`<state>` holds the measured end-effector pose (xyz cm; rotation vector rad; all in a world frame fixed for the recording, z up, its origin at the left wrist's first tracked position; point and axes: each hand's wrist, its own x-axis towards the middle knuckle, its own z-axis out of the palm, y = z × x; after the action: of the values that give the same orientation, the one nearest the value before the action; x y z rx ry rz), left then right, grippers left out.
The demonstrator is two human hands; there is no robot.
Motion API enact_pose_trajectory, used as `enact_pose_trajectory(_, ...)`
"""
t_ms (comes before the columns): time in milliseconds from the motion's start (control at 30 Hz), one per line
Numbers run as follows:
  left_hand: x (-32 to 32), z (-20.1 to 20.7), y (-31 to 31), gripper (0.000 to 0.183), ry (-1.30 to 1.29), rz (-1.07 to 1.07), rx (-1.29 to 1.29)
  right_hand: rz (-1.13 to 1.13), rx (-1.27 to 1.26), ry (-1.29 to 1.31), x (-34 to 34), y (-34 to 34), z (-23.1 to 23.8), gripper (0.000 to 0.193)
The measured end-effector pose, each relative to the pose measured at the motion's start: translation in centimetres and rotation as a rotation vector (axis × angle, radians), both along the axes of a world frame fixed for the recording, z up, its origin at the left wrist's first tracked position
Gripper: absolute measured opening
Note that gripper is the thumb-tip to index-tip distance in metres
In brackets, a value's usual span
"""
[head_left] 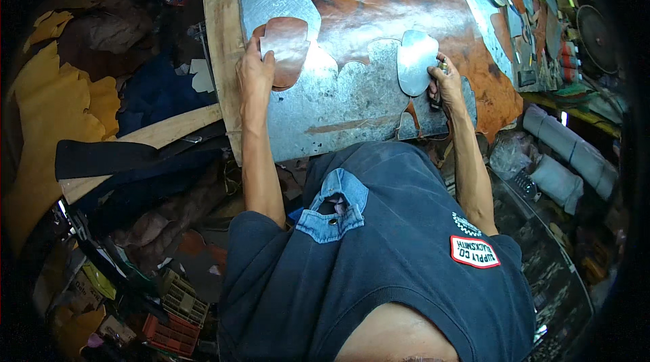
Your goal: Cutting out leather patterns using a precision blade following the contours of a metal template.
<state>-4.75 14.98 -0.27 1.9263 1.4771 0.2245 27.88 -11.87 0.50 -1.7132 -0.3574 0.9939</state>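
A left hand pinches brown leather by the table's left edge; the right hand, fingers curled closed, grips a metal oval and dark tool toward its near right corner; level holds should prevent scratches.

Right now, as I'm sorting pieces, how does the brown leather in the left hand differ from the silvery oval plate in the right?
The brown leather is reddish brown, while the silvery oval plate is pale and shiny. The brown leather looks wider; the silvery oval plate looks narrower. The left hand grips the brown leather, the right hand the silvery oval plate. Both have rounded edges and catch the light.
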Motion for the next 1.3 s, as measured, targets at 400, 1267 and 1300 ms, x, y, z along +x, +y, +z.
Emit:
enact_pose_trajectory(400, 3.7, 0.2, -1.0, 0.096, 0.328, -0.057, 0.251, -0.062, -0.113, -0.016, -0.4, 0.1, 1.7, 0.052)
enact_pose_trajectory(1267, 1.9, -2.0, 6.0, 0.030, -0.319, -0.293, -0.006, -0.031, -0.026, -0.002, -0.2, -0.4, 0.9, 0.048)
enact_pose_trajectory(1300, 2.1, -1.7, 4.1, 0.030, -0.325, -0.312, -0.001, -0.034, -0.002, 0.000, 0.0, -0.5, 0.2, 0.049)
